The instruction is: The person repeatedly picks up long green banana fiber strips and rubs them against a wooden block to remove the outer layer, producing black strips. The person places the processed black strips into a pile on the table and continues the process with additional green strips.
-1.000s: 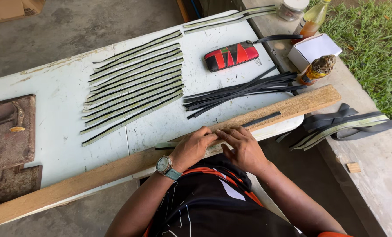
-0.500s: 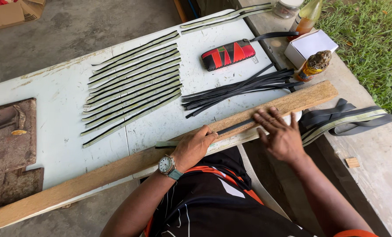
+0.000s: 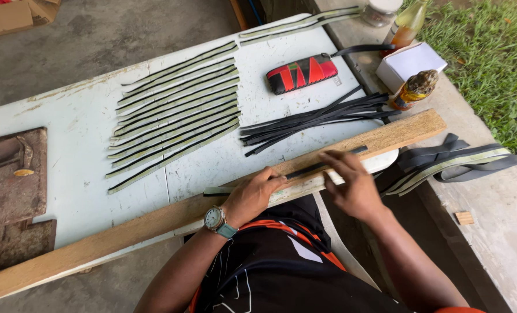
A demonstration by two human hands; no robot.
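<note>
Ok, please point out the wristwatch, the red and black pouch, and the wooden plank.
wristwatch (image 3: 215,218), head view, on its round dial.
red and black pouch (image 3: 302,73), head view, middle of its patterned side.
wooden plank (image 3: 406,130), head view, bare top face near its right end.

black strip (image 3: 322,167) | thin, flat | lying lengthwise on wooden plank (image 3: 409,128) | table's near edge

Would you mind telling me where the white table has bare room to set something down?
Bare white table lies between the rusty plate, the row of strips and the plank. The right end is crowded: black strips, pouch, bottles.
</note>
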